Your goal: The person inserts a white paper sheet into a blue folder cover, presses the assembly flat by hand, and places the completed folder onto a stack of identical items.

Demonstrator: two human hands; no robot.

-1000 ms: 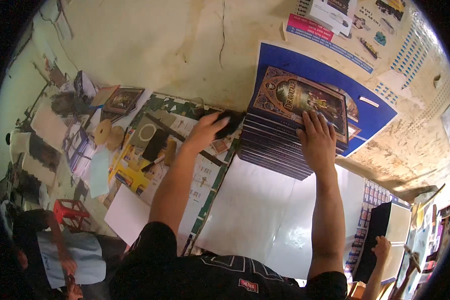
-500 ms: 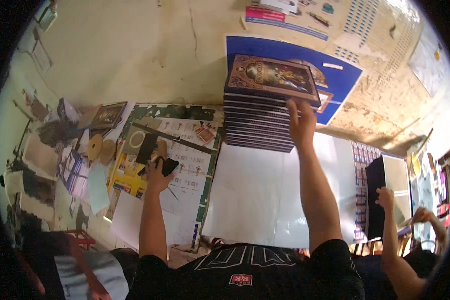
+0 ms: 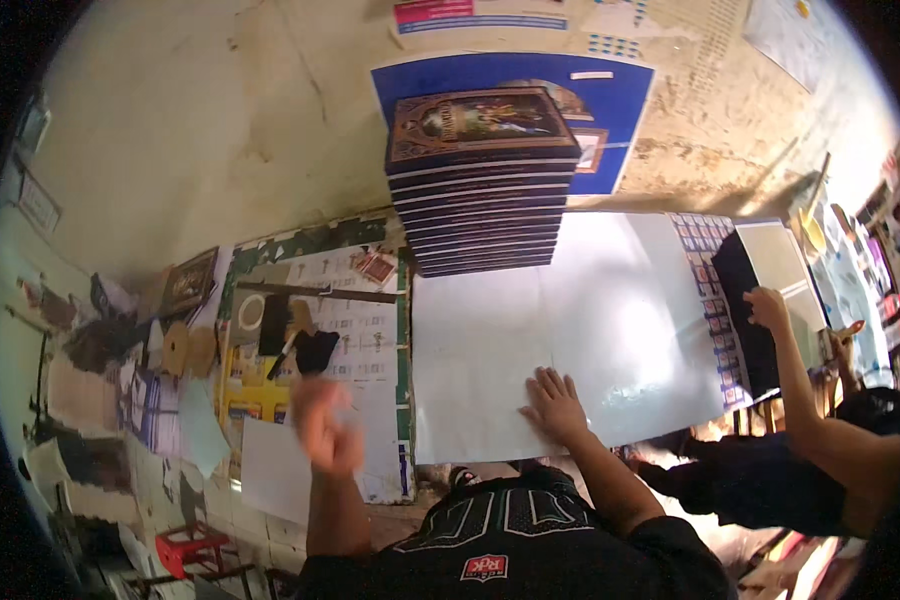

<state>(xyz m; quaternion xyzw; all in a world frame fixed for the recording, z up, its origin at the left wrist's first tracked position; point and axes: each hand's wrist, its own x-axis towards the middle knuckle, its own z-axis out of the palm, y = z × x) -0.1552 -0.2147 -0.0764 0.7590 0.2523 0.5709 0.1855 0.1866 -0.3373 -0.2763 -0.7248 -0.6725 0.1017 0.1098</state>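
Observation:
My right hand [image 3: 555, 405] lies with its fingers spread on a glossy white sheet [image 3: 490, 350] covering the table. My left hand [image 3: 327, 425] is over the left-hand work surface and is smeared by motion, so I cannot make out its fingers. Just beyond it sits a black cloth [image 3: 316, 352], beside a dark flat piece [image 3: 275, 325] on the printed sheets [image 3: 365, 340]. A tall stack of thick hardcover books [image 3: 480, 215] stands at the back of the white sheet, against the wall. The top book [image 3: 480, 120] has an ornate brown cover with a picture.
At right, a co-worker's hand [image 3: 768, 308] touches a large black-sided box-like piece [image 3: 770, 270]. A long flat dark bar [image 3: 345, 294] and a roll of tape [image 3: 250, 312] lie at left. Down by the floor is a red stool [image 3: 192, 550]. A blue poster [image 3: 610, 110] hangs behind the books.
My right hand has come off the book stack and down onto the white sheet. My left hand has drawn back from the black cloth toward me. The whole view has shifted.

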